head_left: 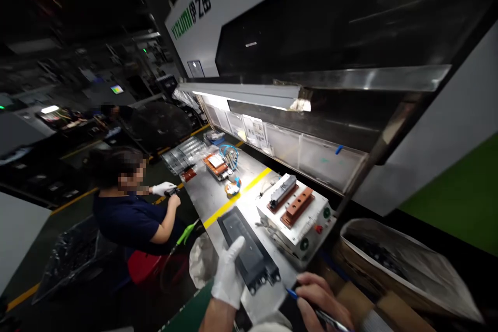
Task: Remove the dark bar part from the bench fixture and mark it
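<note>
Down at the near edge of the head view, the left hand (pixel 229 272), wearing a white glove, is resting on the near end of a long black part (pixel 249 249), its grip pressing flat along the part's side. That part is lying on the grey tabletop (pixel 206 194), just beside a white fixture box (pixel 298 218) carrying two reddish blocks. The bare right hand (pixel 321 301) is pinching a blue-tipped pen (pixel 311 307), its tip sitting near the part's near end. Further left, a co-worker (pixel 132 207) in a dark shirt is sitting at the same tabletop, one white-gloved hand (pixel 163 188) raised.
</note>
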The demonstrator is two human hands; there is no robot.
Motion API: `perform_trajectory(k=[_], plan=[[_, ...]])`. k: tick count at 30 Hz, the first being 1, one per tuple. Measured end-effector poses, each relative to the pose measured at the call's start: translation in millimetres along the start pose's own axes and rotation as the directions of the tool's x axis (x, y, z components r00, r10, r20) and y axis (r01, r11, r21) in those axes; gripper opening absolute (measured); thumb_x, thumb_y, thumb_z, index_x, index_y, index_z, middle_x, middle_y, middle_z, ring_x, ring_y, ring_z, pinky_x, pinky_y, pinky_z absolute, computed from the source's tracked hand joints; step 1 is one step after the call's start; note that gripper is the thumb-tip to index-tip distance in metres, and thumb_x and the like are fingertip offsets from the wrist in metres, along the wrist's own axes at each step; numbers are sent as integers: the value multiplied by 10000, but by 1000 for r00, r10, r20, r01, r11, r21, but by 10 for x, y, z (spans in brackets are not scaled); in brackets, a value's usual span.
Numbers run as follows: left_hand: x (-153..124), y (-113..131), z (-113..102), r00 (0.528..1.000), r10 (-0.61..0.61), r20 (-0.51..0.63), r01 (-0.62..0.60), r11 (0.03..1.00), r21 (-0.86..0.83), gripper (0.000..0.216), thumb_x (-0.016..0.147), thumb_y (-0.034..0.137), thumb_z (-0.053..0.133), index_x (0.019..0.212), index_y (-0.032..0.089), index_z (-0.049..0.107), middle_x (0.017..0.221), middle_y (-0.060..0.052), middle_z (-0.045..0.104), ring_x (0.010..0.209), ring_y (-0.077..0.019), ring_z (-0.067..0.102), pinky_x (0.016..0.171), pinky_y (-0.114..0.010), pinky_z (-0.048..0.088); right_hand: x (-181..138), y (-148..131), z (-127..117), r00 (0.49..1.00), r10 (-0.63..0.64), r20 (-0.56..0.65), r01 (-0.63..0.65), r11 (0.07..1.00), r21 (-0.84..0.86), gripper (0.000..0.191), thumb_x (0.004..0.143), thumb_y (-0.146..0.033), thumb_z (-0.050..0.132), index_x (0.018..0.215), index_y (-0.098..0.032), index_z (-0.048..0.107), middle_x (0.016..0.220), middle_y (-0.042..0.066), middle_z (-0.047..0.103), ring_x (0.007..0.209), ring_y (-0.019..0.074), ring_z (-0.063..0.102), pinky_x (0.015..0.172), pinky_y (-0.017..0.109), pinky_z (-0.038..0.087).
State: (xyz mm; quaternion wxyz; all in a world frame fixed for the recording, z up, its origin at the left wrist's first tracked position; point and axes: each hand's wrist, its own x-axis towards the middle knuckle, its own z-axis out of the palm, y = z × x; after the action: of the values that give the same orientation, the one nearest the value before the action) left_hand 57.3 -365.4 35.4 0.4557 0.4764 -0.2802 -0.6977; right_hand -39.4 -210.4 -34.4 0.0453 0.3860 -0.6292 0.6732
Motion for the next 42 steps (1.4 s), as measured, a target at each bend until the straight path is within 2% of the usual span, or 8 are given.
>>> perform_trajectory(k=[5, 11, 17, 21, 27, 35, 38, 42], plan=[[77, -44, -35, 996, 87, -2, -86, 995, 57, 444, 704, 182, 864, 1129, 233, 746, 940, -27, 828, 788, -173, 777, 726, -261, 660, 255, -114, -178, 952, -57, 300, 57, 998, 6, 152, 894, -121, 628, 964, -245, 680, 847, 24, 736, 1021, 249, 711, 856, 322, 629], [28, -46, -16, 996, 86, -17, -86, 996, 6, 323, 688, 147, 870, 967, 252, 746, 880, 56, 814, 752, -124, 764, 761, -239, 656, 209, -86, -143, 946, 75, 315, -71, 997, -26, 119, 926, -167, 640, 974, -248, 712, 969, 65, 763, 1059, 254, 703, 879, 347, 628], [61, -79, -46, 997, -81, 8, 82, 995, -59, 523, 713, 178, 846, 1210, 238, 694, 935, -30, 816, 890, -238, 788, 848, -371, 666, 162, -65, -175, 928, 125, 352, -120, 992, -36, 111, 947, -184, 617, 912, -250, 699, 947, 67, 762, 997, 246, 710, 856, 343, 626], [79, -121, -63, 997, -83, 5, 83, 995, -46, 555, 726, 193, 840, 1249, 255, 666, 984, -30, 802, 948, -219, 774, 864, -350, 655, 152, -118, -202, 928, 73, 365, -97, 994, 50, 179, 920, -134, 643, 1022, -264, 712, 939, 51, 756, 994, 243, 704, 874, 348, 618], [17, -130, -14, 999, -27, 32, 27, 1000, -5, 609, 751, 228, 826, 1318, 295, 615, 987, -5, 773, 844, -181, 758, 778, -318, 652, 178, -280, -80, 839, 42, 542, -156, 974, 166, 206, 908, -133, 684, 1061, -266, 726, 954, 30, 770, 879, 203, 729, 813, 303, 616], [11, -116, -41, 999, -42, 25, 43, 998, -42, 558, 739, 238, 837, 1259, 310, 647, 988, 15, 783, 861, -182, 756, 801, -336, 649, 111, -228, -9, 782, 99, 616, -225, 965, 131, 130, 926, -175, 666, 999, -260, 732, 911, 30, 760, 840, 202, 722, 772, 314, 601], [35, -109, -62, 993, -104, -57, 100, 992, -77, 461, 729, 322, 850, 1165, 290, 705, 1003, 0, 797, 918, -202, 757, 830, -332, 641, 201, -271, -69, 803, 42, 595, -198, 960, 199, 157, 919, -143, 646, 992, -258, 724, 876, 40, 749, 836, 218, 716, 774, 343, 607], [122, -92, -145, 986, -72, -151, 64, 996, -59, 368, 779, 474, 800, 1078, 269, 740, 1068, -23, 781, 1071, -190, 713, 898, -259, 596, 336, -253, -218, 918, -7, 396, -159, 910, 384, 250, 927, -151, 620, 1090, -305, 731, 893, 51, 743, 958, 255, 699, 830, 400, 618]])
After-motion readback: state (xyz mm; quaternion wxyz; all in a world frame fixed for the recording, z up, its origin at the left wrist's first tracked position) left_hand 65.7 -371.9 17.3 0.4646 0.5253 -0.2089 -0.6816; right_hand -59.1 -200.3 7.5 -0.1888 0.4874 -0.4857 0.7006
